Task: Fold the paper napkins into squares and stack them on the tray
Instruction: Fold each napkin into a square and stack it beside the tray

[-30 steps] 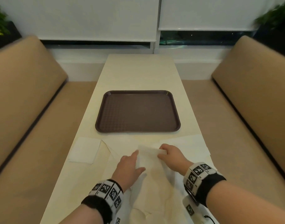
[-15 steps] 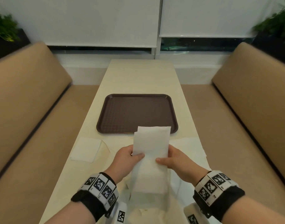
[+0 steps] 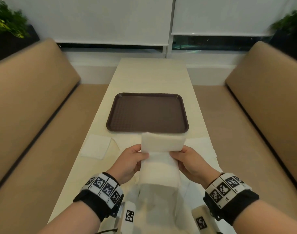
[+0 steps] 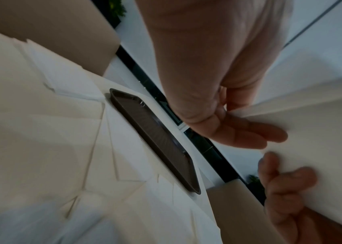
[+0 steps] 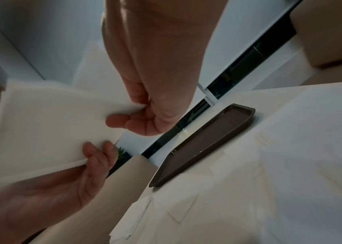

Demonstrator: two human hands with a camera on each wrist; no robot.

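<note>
Head view. A white paper napkin (image 3: 161,159) is held in the air above the near end of the desk (image 3: 152,76), its top part bent over toward the tray into a flap. The left hand (image 3: 129,163) pinches the napkin's left edge, thumb on the near face; the right hand (image 3: 193,164) pinches the right edge likewise. A dark brown tray (image 3: 147,113) is set mid-desk, beyond the held napkin, with nothing on it. A folded white square (image 3: 96,146) is laid on the desk left of the hands, near the tray's front left corner. Unfolded napkin sheets (image 3: 201,146) are spread flat on the desk beneath and to the right of the hands. Tan bench seats (image 3: 34,102) run along both sides of the desk.

Left wrist view. The left hand (image 4: 214,79) is seen with fingers (image 4: 256,133) laid against the napkin (image 4: 322,125) and thumb behind it. The right hand (image 4: 285,189) is seen at the napkin's lower edge. The tray (image 4: 155,137) is seen edge-on on the desk.

Right wrist view. The right hand (image 5: 155,82) is seen pinching the napkin (image 5: 47,118) at one corner; the left hand (image 5: 61,186) grips the opposite edge. The tray (image 5: 205,145) lies beyond.
</note>
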